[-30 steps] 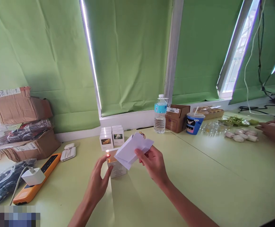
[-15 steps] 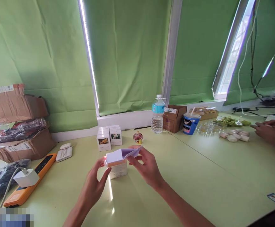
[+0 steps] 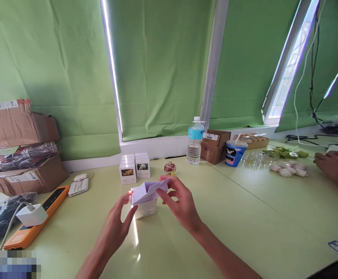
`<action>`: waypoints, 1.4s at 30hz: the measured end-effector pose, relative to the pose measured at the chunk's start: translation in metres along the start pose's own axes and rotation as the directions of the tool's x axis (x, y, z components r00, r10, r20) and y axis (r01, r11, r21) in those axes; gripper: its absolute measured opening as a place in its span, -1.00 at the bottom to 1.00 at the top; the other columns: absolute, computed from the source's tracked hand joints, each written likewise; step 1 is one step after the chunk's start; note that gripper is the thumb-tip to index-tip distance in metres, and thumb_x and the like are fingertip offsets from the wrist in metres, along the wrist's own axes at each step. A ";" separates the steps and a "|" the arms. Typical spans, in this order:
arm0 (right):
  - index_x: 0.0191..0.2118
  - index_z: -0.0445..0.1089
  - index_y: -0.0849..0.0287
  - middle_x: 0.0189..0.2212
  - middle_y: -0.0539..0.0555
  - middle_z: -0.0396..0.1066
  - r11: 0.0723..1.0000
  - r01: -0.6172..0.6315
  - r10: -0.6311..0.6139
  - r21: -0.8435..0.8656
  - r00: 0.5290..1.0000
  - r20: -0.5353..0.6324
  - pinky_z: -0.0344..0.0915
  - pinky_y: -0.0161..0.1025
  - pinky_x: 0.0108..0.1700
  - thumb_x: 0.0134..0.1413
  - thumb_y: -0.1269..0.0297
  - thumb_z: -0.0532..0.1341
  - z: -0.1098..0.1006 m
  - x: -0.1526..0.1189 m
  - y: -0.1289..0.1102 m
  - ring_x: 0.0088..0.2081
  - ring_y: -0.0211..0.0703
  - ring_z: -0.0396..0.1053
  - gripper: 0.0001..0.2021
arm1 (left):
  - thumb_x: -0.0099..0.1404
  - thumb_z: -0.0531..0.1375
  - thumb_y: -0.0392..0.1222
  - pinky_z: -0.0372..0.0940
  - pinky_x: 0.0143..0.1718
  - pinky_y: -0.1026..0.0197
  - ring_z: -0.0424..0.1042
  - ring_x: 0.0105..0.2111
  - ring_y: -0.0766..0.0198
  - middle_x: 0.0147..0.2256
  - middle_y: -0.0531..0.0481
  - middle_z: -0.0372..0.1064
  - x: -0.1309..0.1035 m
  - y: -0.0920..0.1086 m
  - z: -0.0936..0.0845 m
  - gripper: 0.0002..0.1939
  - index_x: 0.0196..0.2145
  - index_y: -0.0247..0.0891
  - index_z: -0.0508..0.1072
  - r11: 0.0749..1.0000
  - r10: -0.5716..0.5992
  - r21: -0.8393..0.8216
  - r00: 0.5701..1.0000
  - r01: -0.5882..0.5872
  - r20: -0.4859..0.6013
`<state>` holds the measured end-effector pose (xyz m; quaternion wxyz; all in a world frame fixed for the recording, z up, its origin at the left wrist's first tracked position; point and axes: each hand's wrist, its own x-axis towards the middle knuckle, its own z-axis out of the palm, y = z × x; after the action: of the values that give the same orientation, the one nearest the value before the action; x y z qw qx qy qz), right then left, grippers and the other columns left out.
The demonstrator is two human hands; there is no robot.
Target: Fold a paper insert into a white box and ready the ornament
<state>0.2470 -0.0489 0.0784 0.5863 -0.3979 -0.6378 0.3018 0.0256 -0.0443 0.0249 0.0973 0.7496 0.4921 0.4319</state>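
Our right hand point(image 3: 180, 203) pinches the folded white insert point(image 3: 148, 190) over the small box point(image 3: 145, 207) on the worktop point(image 3: 244, 217); our left hand point(image 3: 115, 226), fingers spread, steadies that box's side.

We see the folded paper point(image 3: 148, 191) on the small box point(image 3: 146, 208), stacked boxes point(image 3: 134, 168) behind, bottle point(image 3: 194, 141) right.
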 end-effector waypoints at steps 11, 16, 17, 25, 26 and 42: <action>-0.01 0.39 0.08 -0.21 0.08 0.44 0.996 0.059 -0.062 -0.060 0.997 -0.049 0.45 -0.29 -0.46 0.16 0.08 0.23 -0.001 0.000 0.001 -0.34 -0.19 0.40 -0.68 | 0.37 0.12 -0.20 0.37 0.09 0.10 0.40 0.12 0.10 0.16 -0.12 0.35 -0.004 0.000 0.007 -0.51 0.23 -0.06 0.23 0.957 0.254 0.180 0.958 -0.229 -0.135; 0.00 0.37 0.09 -0.23 0.08 0.44 0.983 0.124 -0.130 -0.134 0.991 -0.039 0.45 -0.27 -0.45 0.20 0.12 0.20 0.000 -0.002 0.001 -0.38 -0.21 0.40 -0.70 | 0.36 0.13 -0.25 0.40 0.05 0.14 0.42 0.11 0.15 0.13 -0.15 0.38 -0.005 0.002 0.006 -0.56 0.17 -0.08 0.24 0.944 0.306 0.173 0.941 -0.280 -0.145; 0.01 0.35 0.09 -0.22 0.08 0.45 0.978 0.149 -0.156 -0.145 0.987 -0.032 0.45 -0.27 -0.43 0.20 0.13 0.20 0.000 -0.002 0.001 -0.38 -0.22 0.39 -0.70 | 0.36 0.13 -0.25 0.41 0.04 0.15 0.42 0.10 0.15 0.12 -0.15 0.39 -0.004 0.003 0.006 -0.58 0.16 -0.09 0.25 0.942 0.310 0.181 0.940 -0.283 -0.141; -0.08 0.38 0.10 -0.21 0.11 0.46 0.928 0.256 -0.272 -0.271 0.962 -0.022 0.47 -0.22 -0.35 0.23 0.22 0.18 0.000 0.000 0.007 -0.30 -0.15 0.37 -0.82 | 0.37 0.12 -0.22 0.43 0.01 0.15 0.43 0.09 0.13 0.12 -0.15 0.40 -0.004 0.007 0.005 -0.62 0.12 -0.10 0.26 0.942 0.299 0.200 0.945 -0.270 -0.131; -0.09 0.39 0.10 -0.19 0.12 0.46 0.913 0.293 -0.310 -0.282 0.951 -0.015 0.47 -0.21 -0.34 0.24 0.24 0.18 0.001 0.001 0.008 -0.27 -0.14 0.38 -0.83 | 0.37 0.13 -0.19 0.43 0.00 0.14 0.44 0.09 0.12 0.12 -0.15 0.40 -0.005 0.007 0.007 -0.61 0.14 -0.10 0.24 0.945 0.282 0.205 0.952 -0.254 -0.118; -0.01 0.38 0.08 -0.02 0.13 0.42 0.808 0.464 -0.472 -0.363 0.879 0.071 0.37 -0.08 0.09 0.21 0.38 0.20 0.004 -0.004 0.005 0.05 -0.06 0.36 -0.75 | 0.37 0.11 -0.03 0.43 -0.05 0.03 0.48 0.01 0.07 0.01 -0.12 0.47 -0.007 -0.007 0.032 -0.57 0.15 -0.11 0.22 1.000 0.004 -0.005 1.000 -0.004 0.028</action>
<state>0.2440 -0.0493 0.0713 0.5642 -0.3349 -0.7545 0.0183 0.0440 -0.0381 -0.0021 0.1052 0.7563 0.4883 0.4225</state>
